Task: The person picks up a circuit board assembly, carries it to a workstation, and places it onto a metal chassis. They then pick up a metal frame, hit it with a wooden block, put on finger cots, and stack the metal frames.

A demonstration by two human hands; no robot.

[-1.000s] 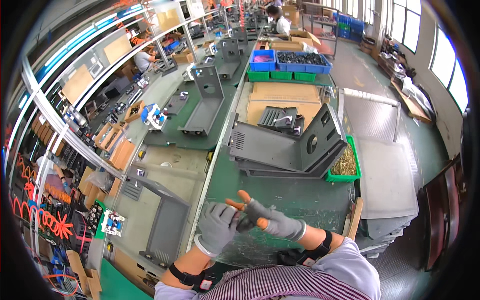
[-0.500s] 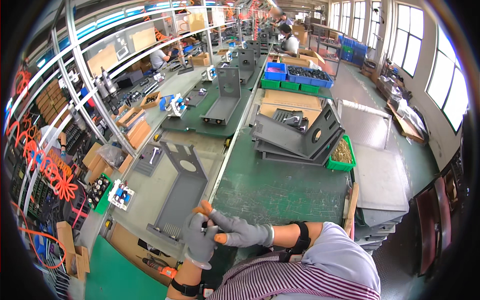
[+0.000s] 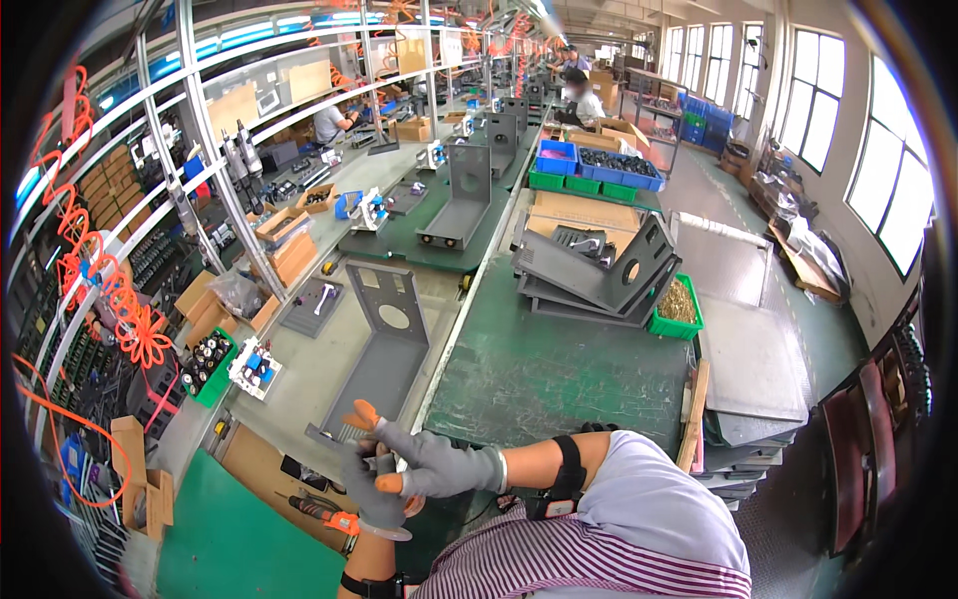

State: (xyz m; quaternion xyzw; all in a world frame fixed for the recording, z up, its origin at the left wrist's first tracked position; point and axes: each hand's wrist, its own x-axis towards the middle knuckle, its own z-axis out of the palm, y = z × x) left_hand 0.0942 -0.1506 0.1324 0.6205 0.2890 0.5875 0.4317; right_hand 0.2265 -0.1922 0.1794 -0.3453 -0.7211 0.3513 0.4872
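Both my hands wear grey gloves, with orange fingertips showing on the right, and meet low in the middle in front of my striped apron. My left hand [image 3: 375, 494] is closed, palm side hidden; a small pale, shiny bit shows by its fingers, too small to name. Across it reaches my right hand [image 3: 444, 463], its fingers stretched out to the left and the thumb apart. Just beyond them stands a grey L-shaped metal housing [image 3: 371, 374] on the line, its upright panel pierced by a round hole. Slots run along its near end, partly behind my fingers.
At left are a white-and-blue fixture [image 3: 256, 369], a green bin of round parts [image 3: 208, 367] and an orange-black power tool [image 3: 327, 513]. Stacked grey housings [image 3: 599, 285] lie beside a green bin of brass-coloured pieces [image 3: 678, 307] on the right. Coiled orange hoses [image 3: 125, 319] hang left; people work farther back.
My hands have shifted left and slightly down, staying together. The right hand's fingers now stretch farther over the left. The view has turned a little, so the housing appears farther right.
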